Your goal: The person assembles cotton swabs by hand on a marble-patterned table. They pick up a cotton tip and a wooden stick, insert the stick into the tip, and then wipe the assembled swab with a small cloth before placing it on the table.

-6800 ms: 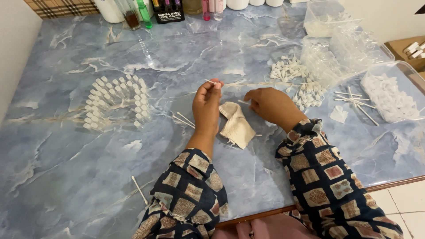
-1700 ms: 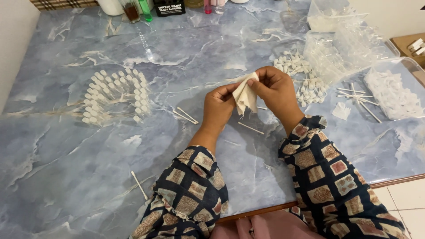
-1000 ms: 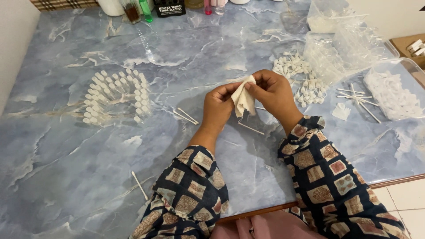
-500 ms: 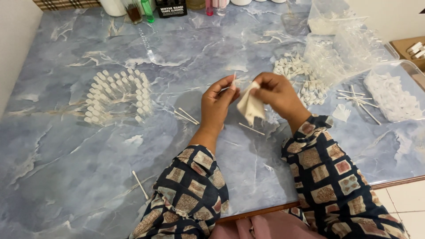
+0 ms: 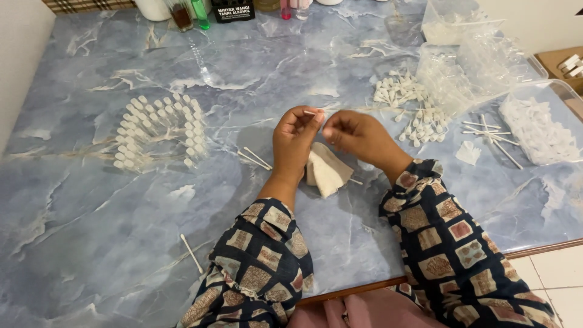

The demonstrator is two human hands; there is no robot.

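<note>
My left hand [image 5: 293, 141] and my right hand [image 5: 359, 137] are raised close together over the middle of the blue marble table [image 5: 91, 212]. Their fingertips pinch a small thin white-tipped stick [image 5: 310, 113] between them; it is tiny and partly blurred. A folded cream cloth [image 5: 326, 172] lies on the table just under the hands, touching my left wrist. Both arms wear dark patterned sleeves.
Several small white-capped vials [image 5: 159, 130] stand in an arc at the left. A pile of white caps [image 5: 405, 104], clear plastic bags [image 5: 464, 64] and a clear tray of white pieces [image 5: 537, 129] sit at the right. Loose sticks [image 5: 255, 158] lie around; bottles [image 5: 182, 12] line the far edge.
The cream cloth, held up between both hands a moment ago, now lies on the table. The fingers have come together on the thin stick above it.
</note>
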